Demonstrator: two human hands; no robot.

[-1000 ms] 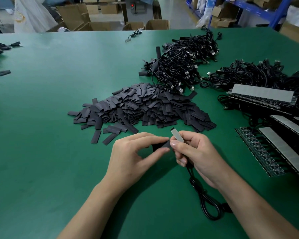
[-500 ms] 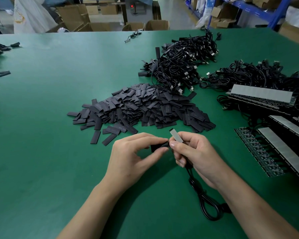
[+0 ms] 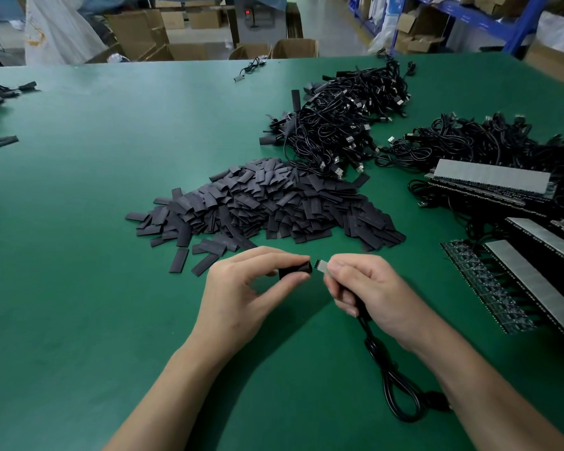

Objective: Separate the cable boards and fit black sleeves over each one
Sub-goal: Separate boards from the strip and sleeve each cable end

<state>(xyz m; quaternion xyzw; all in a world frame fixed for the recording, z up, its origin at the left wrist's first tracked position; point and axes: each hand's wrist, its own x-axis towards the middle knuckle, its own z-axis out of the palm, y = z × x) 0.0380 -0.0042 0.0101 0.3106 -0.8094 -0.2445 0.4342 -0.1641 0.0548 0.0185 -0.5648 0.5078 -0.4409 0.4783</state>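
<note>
One sleeve [image 3: 295, 270] is pinched in the left hand [image 3: 241, 288], mouth toward the board [image 3: 322, 266], which is gripped by the curled right hand [image 3: 372, 288] near the front edge of the surface [image 3: 111, 320]. The two are just apart, not yet mated. Much is judged left: a sleeve pile [image 3: 267, 203] mid-surface, unsplit board strips [image 3: 534, 281] at the right edge. Cable heaps [image 3: 345, 125] lie beyond. No obstacle is seen between sleeve and board.

black sleeve [image 3: 295, 270]: open mouth facing board | cable board [image 3: 321, 266]: grey tip just beside
</note>
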